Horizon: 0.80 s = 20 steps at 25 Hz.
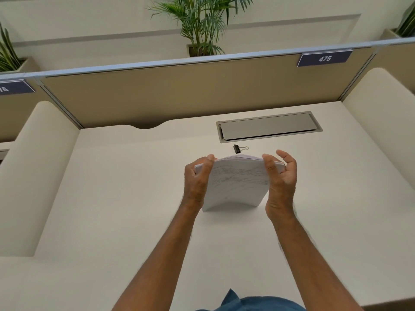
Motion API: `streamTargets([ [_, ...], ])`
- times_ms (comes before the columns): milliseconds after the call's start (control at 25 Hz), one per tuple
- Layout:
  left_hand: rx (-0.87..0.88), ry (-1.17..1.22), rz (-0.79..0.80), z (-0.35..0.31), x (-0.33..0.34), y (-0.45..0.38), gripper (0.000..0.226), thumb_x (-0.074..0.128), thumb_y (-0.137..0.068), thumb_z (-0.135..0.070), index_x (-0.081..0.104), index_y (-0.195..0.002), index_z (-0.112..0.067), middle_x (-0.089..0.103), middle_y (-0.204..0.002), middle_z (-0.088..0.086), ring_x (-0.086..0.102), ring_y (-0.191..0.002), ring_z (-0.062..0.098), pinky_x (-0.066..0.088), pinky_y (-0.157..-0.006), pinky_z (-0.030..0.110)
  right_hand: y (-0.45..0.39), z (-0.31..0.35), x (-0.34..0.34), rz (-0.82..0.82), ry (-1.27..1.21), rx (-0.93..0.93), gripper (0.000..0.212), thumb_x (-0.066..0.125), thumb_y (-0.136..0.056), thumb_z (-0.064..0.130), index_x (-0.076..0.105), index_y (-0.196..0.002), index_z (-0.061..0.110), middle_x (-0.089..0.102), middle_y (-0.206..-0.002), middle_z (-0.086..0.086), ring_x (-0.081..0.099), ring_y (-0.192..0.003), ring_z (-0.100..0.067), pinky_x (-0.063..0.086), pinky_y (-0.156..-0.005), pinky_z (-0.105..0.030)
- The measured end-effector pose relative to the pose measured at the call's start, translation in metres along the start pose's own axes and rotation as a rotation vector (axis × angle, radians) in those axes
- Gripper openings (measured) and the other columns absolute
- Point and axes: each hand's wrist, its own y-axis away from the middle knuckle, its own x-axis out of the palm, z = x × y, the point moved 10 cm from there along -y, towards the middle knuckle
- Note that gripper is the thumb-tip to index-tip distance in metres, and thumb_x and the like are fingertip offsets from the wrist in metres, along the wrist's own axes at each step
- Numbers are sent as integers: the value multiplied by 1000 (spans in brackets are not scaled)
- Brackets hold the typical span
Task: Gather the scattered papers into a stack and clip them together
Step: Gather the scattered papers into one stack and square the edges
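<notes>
A stack of white printed papers (238,182) stands upright on its lower edge on the cream desk (125,198), its sheets bowed slightly toward me. My left hand (197,178) grips the stack's left edge, thumb over the top corner. My right hand (280,182) presses the right edge with thumb on the front and fingers curled behind. A black binder clip (237,148) with silver handles lies flat on the desk just beyond the stack, untouched.
A grey cable-tray lid (269,126) is set into the desk behind the clip. A tan partition (179,95) with a "475" label closes the back; rounded cream side dividers (33,176) flank the desk. Potted plants stand behind the partition.
</notes>
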Motion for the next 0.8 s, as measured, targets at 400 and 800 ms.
streamTargets([
  [400,-109,9,69,16,0,2,14,81,-87,-10,83,-85,-23,79,-83,-2,72,-78,12,57,-73,29,-7,-6,9,243,113,47,21,84,-78,18,76,-97,17,77,-84,9,69,-77,-5,54,-67,-18],
  [800,-225,20,156,55,0,11,24,83,-78,-20,79,-102,-23,79,-107,9,73,-98,19,59,-88,40,-10,-38,-2,314,109,122,23,83,-77,7,78,-98,16,80,-90,5,73,-84,-8,56,-73,-19],
])
